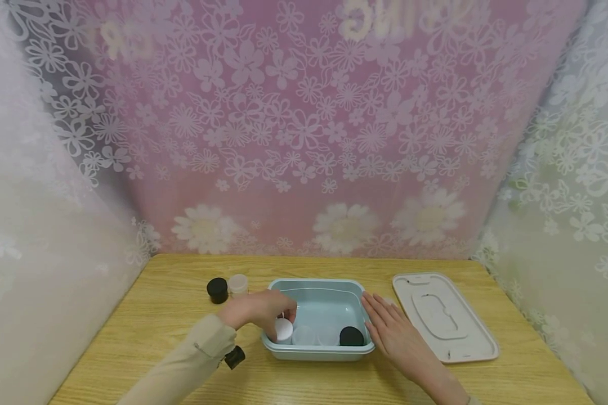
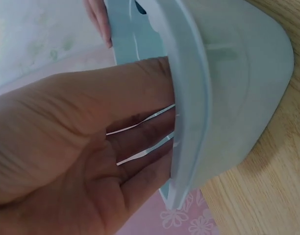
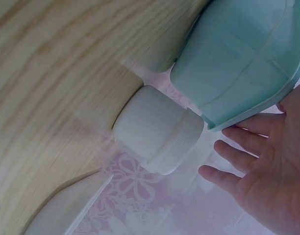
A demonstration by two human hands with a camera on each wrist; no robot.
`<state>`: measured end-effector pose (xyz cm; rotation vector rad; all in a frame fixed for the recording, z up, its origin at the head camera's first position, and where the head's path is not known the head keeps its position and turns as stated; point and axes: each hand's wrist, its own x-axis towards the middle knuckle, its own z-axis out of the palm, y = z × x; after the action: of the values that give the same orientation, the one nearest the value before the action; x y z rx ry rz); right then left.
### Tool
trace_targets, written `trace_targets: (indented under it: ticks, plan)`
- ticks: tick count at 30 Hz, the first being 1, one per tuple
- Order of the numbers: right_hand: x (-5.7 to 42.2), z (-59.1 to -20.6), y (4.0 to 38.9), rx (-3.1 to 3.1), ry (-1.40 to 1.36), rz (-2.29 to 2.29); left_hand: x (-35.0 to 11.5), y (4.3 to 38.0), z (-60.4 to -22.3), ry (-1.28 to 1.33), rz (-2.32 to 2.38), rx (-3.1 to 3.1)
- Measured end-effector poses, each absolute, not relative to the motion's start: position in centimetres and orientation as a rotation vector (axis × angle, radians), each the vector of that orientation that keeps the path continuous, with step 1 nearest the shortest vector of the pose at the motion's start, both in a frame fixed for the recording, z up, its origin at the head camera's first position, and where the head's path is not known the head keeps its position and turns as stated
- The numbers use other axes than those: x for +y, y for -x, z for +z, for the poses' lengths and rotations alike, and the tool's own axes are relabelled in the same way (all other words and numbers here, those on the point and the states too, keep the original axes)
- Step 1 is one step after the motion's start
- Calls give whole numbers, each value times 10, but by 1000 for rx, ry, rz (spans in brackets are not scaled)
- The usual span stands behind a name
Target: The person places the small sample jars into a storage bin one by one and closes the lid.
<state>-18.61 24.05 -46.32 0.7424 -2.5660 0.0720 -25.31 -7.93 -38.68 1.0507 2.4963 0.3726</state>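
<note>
Left hand (image 1: 266,309) partly hides 1 white-lidded jar (image 1: 284,329).

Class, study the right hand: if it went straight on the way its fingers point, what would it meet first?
The right hand would probably meet the blue tub first, at the tub's right side, though depth there is hard to judge.

Tub (image 1: 318,355), lid (image 1: 478,329), jars (image 1: 217,291) on table (image 1: 172,304).
</note>
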Motion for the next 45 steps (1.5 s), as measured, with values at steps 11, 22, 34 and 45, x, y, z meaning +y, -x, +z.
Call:
trace_targets:
  ticks: [11,22,34,45]
  plan:
    - [240,-463,185,-2571,-738,71,-70,248,-389,-985,263,2542]
    - [240,-463,184,-2587,-733,79,-72,251,-387,-1009,353,2516]
    - [240,-464,186,-2578,-724,104,-71,253,-400,-1123,350,2575]
    - [240,-464,186,-2579,-730,82,-71,258,-401,-1130,366,2573]
